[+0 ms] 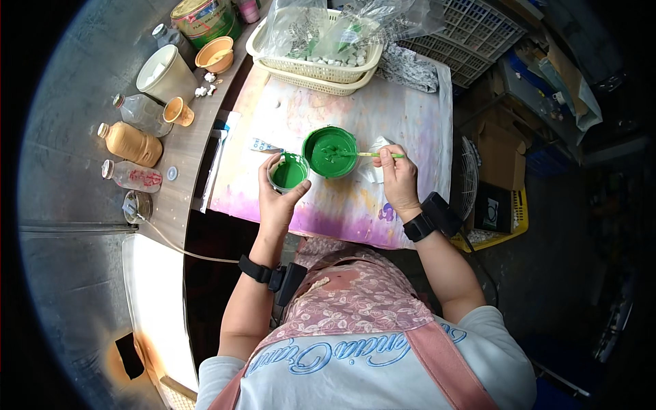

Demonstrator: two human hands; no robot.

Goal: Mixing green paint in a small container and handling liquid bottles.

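My left hand [281, 199] is closed around a small cup [290, 171] with green paint inside, its fingers and thumb on either side. Touching or just beside the cup's right side is a larger round tub [330, 152] of the same green paint. From the right, my right hand [398, 174] pinches a thin stick [372, 154], green in places; its far end reaches over the tub's rim into the paint. Whether the stick is a brush I cannot tell. A crumpled white tissue or cloth [371, 171] lies between the tub and my right hand.
Stacked cream baskets [321, 71] with white pieces and clear plastic bags stand at the table's back. On the left ledge are a white bucket [166, 74], orange cups [178, 111] and several bottles [130, 143]. A yellow crate [523, 212] and cardboard box [501, 154] sit at right.
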